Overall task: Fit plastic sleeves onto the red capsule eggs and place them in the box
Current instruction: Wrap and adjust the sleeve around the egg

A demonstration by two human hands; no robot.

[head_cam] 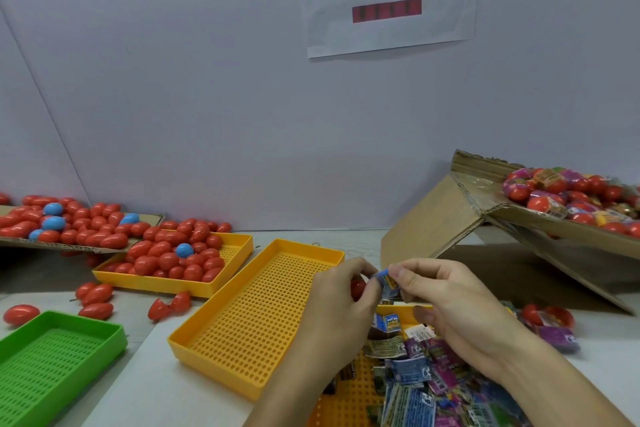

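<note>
Our left hand (341, 288) grips a red egg (357, 289); our right hand (446, 302) pinches the blue sleeve (386, 282) at its tip. If we pull it on crooked, the film may crumple — or the egg may slip free.

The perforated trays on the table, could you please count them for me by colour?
Yellow trays: 3, namely one holding red eggs, one bare in the middle, and one under the pile of sleeves.
Green trays: 1, at the near left.
Total: 4 trays.
</note>
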